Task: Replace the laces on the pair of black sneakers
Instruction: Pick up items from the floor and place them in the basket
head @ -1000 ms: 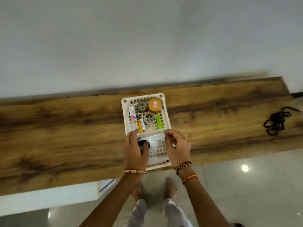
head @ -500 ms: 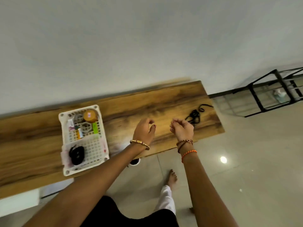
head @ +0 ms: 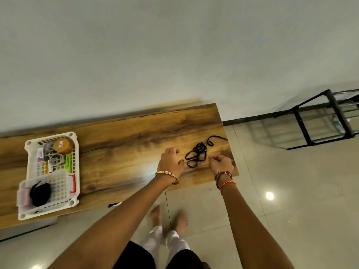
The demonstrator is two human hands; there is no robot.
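A tangled black lace (head: pixel 197 154) lies on the right end of the wooden table (head: pixel 124 144). My left hand (head: pixel 171 161) hovers just left of the tangle, fingers loosely bent and holding nothing. Just right of the tangle, my right hand (head: pixel 221 164) has its fingers curled in and its fingertips close to the lace; I see nothing held in it. A second black bundle (head: pixel 40 194) lies in the near part of the white basket (head: pixel 76 171). No sneakers are in view.
The white basket stands at the table's left end with tape rolls, a brown-lidded jar (head: pixel 62 146) and small items in it. A black metal rack (head: pixel 322 121) stands on the tiled floor to the right. My bare feet (head: pixel 169 220) are below the table edge.
Both hands left the basket and moved right along the table to the loose black lace. The view swung right with them, so the basket now sits at far left.
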